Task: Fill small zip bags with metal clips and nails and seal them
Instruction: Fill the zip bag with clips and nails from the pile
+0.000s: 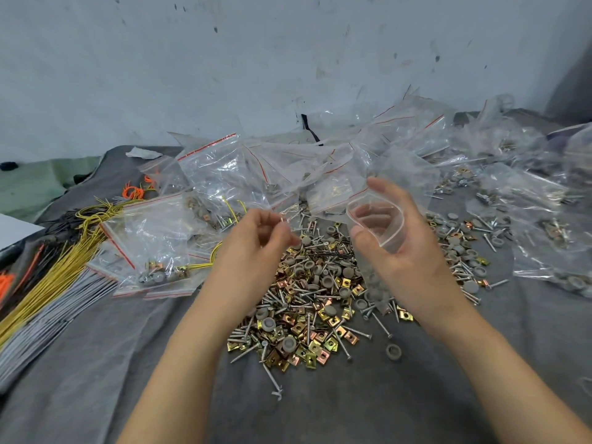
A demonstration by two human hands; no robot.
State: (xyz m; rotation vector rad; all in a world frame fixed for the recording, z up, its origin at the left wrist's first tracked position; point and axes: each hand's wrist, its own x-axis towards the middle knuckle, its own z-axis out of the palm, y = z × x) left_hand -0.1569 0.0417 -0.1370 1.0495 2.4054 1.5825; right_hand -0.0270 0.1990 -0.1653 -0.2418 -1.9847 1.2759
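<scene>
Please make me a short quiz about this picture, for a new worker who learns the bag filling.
1. True or false: the small zip bag in the right hand is already sealed.
2. Choose one: where does the loose pile of clips and nails lie? A) on the grey cloth B) in a box C) on a plate
3. Fill in the colour: the long ___ wires lie between the grey ties and the filled bags.

Key: 1 false, its mouth is held open; 2 A; 3 yellow.
</scene>
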